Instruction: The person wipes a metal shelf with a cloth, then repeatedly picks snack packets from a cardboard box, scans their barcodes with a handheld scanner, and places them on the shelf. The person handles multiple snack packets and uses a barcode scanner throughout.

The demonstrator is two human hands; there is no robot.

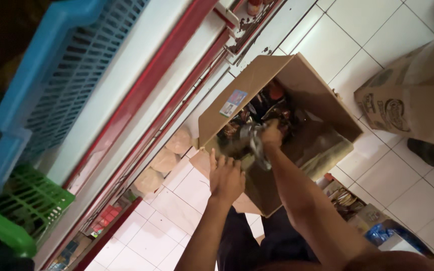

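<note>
White floor tiles [377, 35] surround an open brown cardboard box [307, 75] beside a red-trimmed shelf unit [141, 95]. Your right hand [271, 134] grips a shiny, blurred packet [254, 143] inside the box, while your left hand [226, 178] rests spread on its near flap.

Box contents [257, 118] dark, indistinct; item in right hand [271, 134] blurred; second carton [408, 108] cut off

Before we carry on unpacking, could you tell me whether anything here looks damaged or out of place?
Yes: the white shelf edge above the open cardboard box has dark chipped, flaking patches. Otherwise nothing looks spilled. The right hand grips a shiny packet inside the box, and the left hand rests at its rim.
</note>
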